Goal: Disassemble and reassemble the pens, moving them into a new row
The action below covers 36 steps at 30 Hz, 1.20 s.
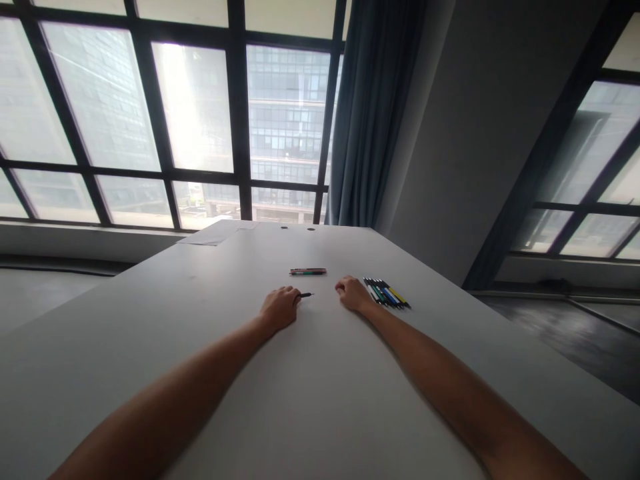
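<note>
Both forearms stretched far out across a pale grey worktop (200, 373), hands resting near its middle. Left hand (280, 308) curled into a loose fist, knuckles up, pinching a dark pen (306, 295) whose tip pokes out to the right from between thumb and fingers; held low and nearly flat, so the point lies just above or on the surface, hard to tell which. Right hand (353, 293) also curled, fingers pressed together and tucked under, resting on the worktop with nothing visibly inside; whether anything small sits in the palm, cannot tell. Set a little apart from the left hand, with the pen tip pointing into the gap between the two.

Just beside the right hand, on its outer side, a row of pens (386, 293) laid side by side, touching, all slanted the same way: black, green, blue, yellow and white barrels. Grouped within easy reach of that hand, probably as a stock to draw from. Further out, beyond both hands, a small pinkish bundle of pens (307, 271) lying crosswise, kept apart from the row, seemingly a separate lot.

Sheets of paper (210, 237) at the far left corner of the worktop. Behind, large dark-framed windows (195, 113) and a blue curtain (370, 113).
</note>
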{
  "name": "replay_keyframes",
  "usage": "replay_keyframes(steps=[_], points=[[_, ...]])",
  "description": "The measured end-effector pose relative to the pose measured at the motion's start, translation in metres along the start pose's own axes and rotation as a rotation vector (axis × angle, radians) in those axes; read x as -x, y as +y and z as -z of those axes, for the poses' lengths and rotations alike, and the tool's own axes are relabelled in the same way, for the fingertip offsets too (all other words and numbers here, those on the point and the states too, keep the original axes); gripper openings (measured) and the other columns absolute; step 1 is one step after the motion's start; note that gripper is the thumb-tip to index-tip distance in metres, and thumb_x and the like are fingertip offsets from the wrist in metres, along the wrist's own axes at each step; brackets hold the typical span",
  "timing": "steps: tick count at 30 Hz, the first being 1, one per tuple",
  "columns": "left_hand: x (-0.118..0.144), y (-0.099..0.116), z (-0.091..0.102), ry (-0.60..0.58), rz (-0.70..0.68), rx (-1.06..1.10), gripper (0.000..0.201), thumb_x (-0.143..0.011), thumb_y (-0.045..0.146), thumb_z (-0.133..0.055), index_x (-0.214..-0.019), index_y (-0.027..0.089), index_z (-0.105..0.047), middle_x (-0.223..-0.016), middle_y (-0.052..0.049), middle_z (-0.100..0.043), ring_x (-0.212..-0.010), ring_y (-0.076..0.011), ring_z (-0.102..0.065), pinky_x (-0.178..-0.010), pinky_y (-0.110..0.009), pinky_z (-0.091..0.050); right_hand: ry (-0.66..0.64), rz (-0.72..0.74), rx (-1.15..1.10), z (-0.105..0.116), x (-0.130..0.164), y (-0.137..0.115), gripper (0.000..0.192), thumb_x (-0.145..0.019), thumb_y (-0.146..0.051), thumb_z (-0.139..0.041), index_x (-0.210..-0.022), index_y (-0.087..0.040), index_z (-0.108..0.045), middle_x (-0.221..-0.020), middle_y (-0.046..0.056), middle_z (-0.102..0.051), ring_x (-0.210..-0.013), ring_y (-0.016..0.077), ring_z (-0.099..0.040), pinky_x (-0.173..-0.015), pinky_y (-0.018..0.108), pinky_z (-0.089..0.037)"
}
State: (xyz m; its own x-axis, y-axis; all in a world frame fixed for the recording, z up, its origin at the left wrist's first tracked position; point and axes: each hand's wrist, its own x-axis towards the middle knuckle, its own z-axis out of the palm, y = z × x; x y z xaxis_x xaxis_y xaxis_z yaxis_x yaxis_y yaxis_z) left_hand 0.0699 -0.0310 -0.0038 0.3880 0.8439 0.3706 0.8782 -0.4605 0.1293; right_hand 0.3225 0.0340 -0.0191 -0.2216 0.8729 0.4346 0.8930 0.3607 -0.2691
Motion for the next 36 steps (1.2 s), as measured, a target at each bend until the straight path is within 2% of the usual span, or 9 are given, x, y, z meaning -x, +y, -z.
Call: replay_keyframes(steps=[2, 7, 11, 15, 19, 23, 29, 33, 36], points=[[0.0, 0.0, 0.0, 0.006, -0.003, -0.004, 0.027, -0.094, 0.029, -0.038, -0.103, 0.02, -0.062, -0.102, -0.007, -0.065, -0.094, -0.02, -0.06, -0.079, -0.032, -0.045, -0.007, 0.051, -0.03, -0.002, -0.001, -0.001, 0.019, -0.079, -0.005, -0.055, -0.078, -0.015, -0.071, -0.089, 0.008, -0.063, -0.083, 0.0165, -0.059, -0.081, 0.026, -0.043], [-0.001, 0.0, 0.0, 0.011, -0.013, -0.003, 0.027, -0.094, 0.029, -0.038, -0.103, 0.02, -0.062, -0.101, -0.007, -0.066, -0.093, -0.0204, -0.06, -0.078, -0.031, -0.045, 0.098, 0.16, -0.134, -0.01, 0.002, -0.01, 0.027, -0.081, -0.001, -0.05, -0.095, -0.013, -0.071, -0.093, 0.008, -0.058, -0.083, 0.0149, -0.057, -0.083, 0.026, -0.045], [-0.001, -0.001, 0.0, 0.011, -0.01, -0.005, 0.028, -0.094, 0.028, -0.038, -0.104, 0.02, -0.062, -0.101, -0.007, -0.065, -0.094, -0.0204, -0.06, -0.078, -0.031, -0.045, 0.149, 0.25, -0.278, -0.015, 0.006, -0.028, 0.023, -0.082, -0.002, -0.051, -0.088, -0.014, -0.07, -0.09, 0.007, -0.058, -0.082, 0.0153, -0.057, -0.08, 0.028, -0.046], [0.0, 0.0, 0.0, 0.007, 0.0, -0.008, 0.027, -0.094, 0.028, -0.038, -0.104, 0.021, -0.062, -0.101, -0.007, -0.065, -0.094, -0.0208, -0.06, -0.078, -0.032, -0.045, 0.182, 0.251, -0.409, -0.013, 0.01, -0.041, 0.019, -0.082, -0.004, -0.055, -0.087, -0.016, -0.068, -0.086, 0.005, -0.062, -0.08, 0.0157, -0.058, -0.078, 0.028, -0.047], [-0.001, 0.001, 0.0, 0.0, 0.009, 0.002, 0.026, -0.094, 0.028, -0.038, -0.105, 0.021, -0.061, -0.102, -0.008, -0.065, -0.095, -0.0206, -0.06, -0.08, -0.031, -0.045, 0.162, 0.28, -0.394, -0.012, 0.011, -0.045, 0.025, -0.085, -0.006, -0.05, -0.097, -0.017, -0.069, -0.093, 0.006, -0.06, -0.084, 0.0156, -0.058, -0.081, 0.029, -0.047], [-0.002, 0.0, -0.002, 0.007, 0.008, 0.0, 0.026, -0.094, 0.028, -0.039, -0.104, 0.021, -0.062, -0.102, -0.007, -0.065, -0.095, -0.0207, -0.06, -0.08, -0.031, -0.044, 0.191, 0.258, -0.393, -0.011, 0.011, -0.046, 0.02, -0.085, -0.009, -0.05, -0.089, -0.016, -0.069, -0.091, 0.006, -0.06, -0.084, 0.0157, -0.058, -0.081, 0.03, -0.047], [-0.002, -0.002, -0.003, 0.012, 0.007, 0.013, 0.026, -0.094, 0.029, -0.039, -0.103, 0.021, -0.062, -0.101, -0.007, -0.065, -0.094, -0.0204, -0.06, -0.079, -0.031, -0.044, 0.169, 0.069, -0.598, -0.008, 0.011, -0.051, 0.006, -0.079, -0.018, -0.062, -0.082, -0.016, -0.067, -0.078, 0.004, -0.068, -0.069, 0.0148, -0.061, -0.067, 0.027, -0.049], [-0.001, -0.002, -0.002, 0.018, 0.002, 0.017, 0.026, -0.094, 0.029, -0.039, -0.103, 0.021, -0.061, -0.1, -0.007, -0.065, -0.094, -0.0203, -0.059, -0.079, -0.031, -0.044, 0.134, 0.033, -0.613, -0.007, 0.012, -0.053, 0.014, -0.075, -0.03, -0.069, -0.077, -0.016, -0.068, -0.073, 0.004, -0.069, -0.065, 0.0151, -0.062, -0.063, 0.026, -0.048], [-0.001, -0.001, -0.002, 0.019, 0.001, 0.021, 0.026, -0.094, 0.029, -0.038, -0.103, 0.021, -0.061, -0.101, -0.007, -0.065, -0.094, -0.0206, -0.059, -0.079, -0.032, -0.044, 0.124, 0.054, -0.582, -0.005, 0.013, -0.055, 0.015, -0.076, -0.031, -0.068, -0.077, -0.016, -0.067, -0.072, 0.004, -0.068, -0.065, 0.0148, -0.061, -0.063, 0.026, -0.047]])
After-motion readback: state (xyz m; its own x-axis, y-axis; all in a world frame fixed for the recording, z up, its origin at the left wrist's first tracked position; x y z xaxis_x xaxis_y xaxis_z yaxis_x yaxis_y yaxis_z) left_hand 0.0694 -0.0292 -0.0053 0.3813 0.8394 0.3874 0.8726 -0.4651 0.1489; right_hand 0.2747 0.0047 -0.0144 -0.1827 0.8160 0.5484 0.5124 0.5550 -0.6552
